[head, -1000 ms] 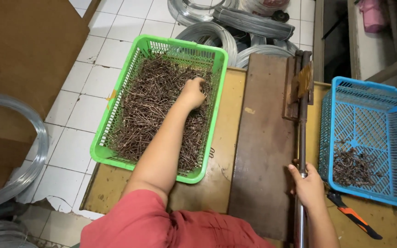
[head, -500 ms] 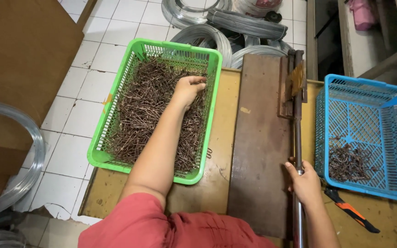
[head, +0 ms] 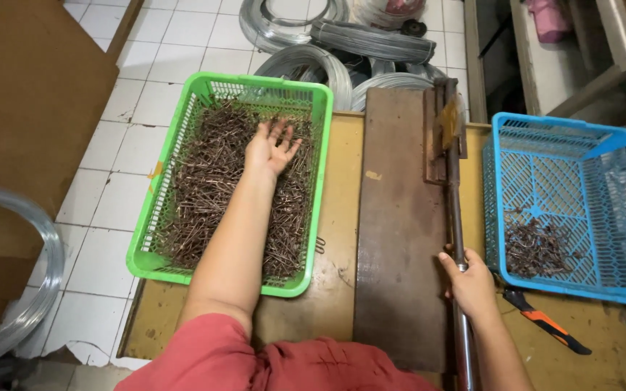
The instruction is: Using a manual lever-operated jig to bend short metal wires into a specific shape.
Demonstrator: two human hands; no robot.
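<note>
My left hand (head: 272, 147) lies flat with fingers spread on a heap of rusty brown wire pieces (head: 208, 195) inside a green plastic basket (head: 155, 217). My right hand (head: 471, 284) grips the long metal lever (head: 456, 224) of a bench cutter fixed to a brown steel plate (head: 396, 217). To the right stands a blue plastic basket (head: 505, 130) with a small pile of bent wire pieces (head: 537, 250) in its near left corner.
Coils of grey wire (head: 342, 36) lie on the tiled floor beyond the yellow table (head: 342, 166). An orange-and-black handled tool (head: 545, 322) lies by the blue basket. Clear tubing (head: 30, 304) curls at the lower left, beside a brown board (head: 23, 94).
My left hand has opened from curled fingers to a flat spread palm on the wire heap. The right hand has stayed on the lever.
</note>
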